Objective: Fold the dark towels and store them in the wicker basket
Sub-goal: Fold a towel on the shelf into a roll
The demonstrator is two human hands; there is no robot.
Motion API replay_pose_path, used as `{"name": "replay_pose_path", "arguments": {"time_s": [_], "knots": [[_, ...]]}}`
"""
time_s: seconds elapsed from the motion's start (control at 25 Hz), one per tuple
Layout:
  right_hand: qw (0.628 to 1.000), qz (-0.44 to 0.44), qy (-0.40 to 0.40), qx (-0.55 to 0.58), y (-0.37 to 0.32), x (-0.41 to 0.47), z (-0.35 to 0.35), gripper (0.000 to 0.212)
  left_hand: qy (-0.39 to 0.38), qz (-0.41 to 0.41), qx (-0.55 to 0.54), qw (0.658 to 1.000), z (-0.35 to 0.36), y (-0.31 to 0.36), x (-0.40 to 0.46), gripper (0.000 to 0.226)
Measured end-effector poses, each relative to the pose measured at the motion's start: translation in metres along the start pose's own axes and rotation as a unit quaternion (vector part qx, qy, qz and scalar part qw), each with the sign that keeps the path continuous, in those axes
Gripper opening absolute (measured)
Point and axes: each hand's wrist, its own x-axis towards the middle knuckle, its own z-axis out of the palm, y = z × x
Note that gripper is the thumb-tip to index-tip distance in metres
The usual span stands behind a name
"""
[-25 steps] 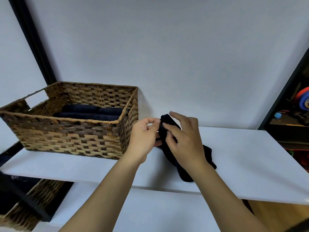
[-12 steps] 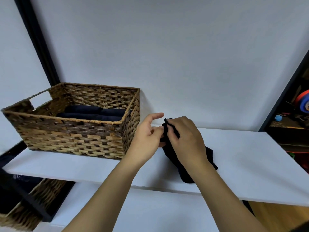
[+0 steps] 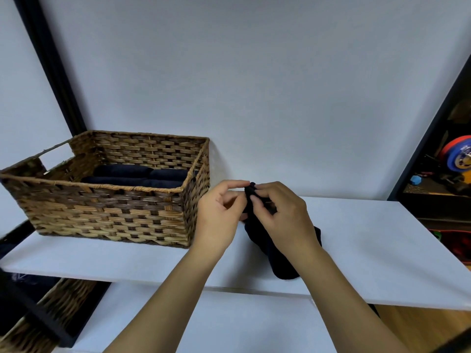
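Note:
A dark towel (image 3: 270, 250) lies bunched on the white shelf (image 3: 369, 250), just right of the wicker basket (image 3: 112, 215). My right hand (image 3: 283, 215) pinches the towel's upper edge between thumb and fingers. My left hand (image 3: 221, 215) is close against that edge with thumb and forefinger pinching it. Several folded dark towels (image 3: 137, 175) lie in rows inside the basket. Much of the loose towel is hidden under my right hand and wrist.
A second wicker basket (image 3: 38, 319) sits on the lower level at bottom left. A black post (image 3: 51, 64) rises behind the basket. To the right, a dark shelf unit (image 3: 438, 174) holds coloured items. A white wall stands behind the shelf.
Both hands have drawn together on the towel's top edge, fingers curling into a pinch. The towel's tip has been gathered between them. The view has shifted slightly right.

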Motion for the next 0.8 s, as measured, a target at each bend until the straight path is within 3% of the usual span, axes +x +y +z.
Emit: {"name": "replay_pose_path", "arguments": {"time_s": [0.16, 0.36, 0.44, 0.56, 0.8], "knots": [[0.989, 0.125, 0.018, 0.078, -0.014, -0.002, 0.003, 0.005, 0.028, 0.061, 0.031, 0.997, 0.005, -0.011, -0.005, 0.031], [0.971, 0.202, 0.021, 0.123, -0.029, -0.001, 0.001, 0.008, 0.042, 0.154, 0.092, 0.983, 0.002, -0.01, -0.007, 0.038], [0.973, 0.199, 0.013, 0.12, -0.028, -0.001, 0.001, 0.003, 0.049, 0.169, 0.101, 0.979, -0.003, -0.013, -0.004, 0.035], [0.987, 0.141, 0.004, 0.074, -0.025, -0.001, 0.001, 0.016, 0.051, 0.154, 0.089, 0.983, -0.008, -0.011, -0.001, 0.028], [0.993, 0.078, -0.083, 0.026, -0.026, 0.014, -0.016, 0.022, -0.024, 0.101, 0.065, 0.992, -0.015, -0.002, 0.009, 0.033]]}}
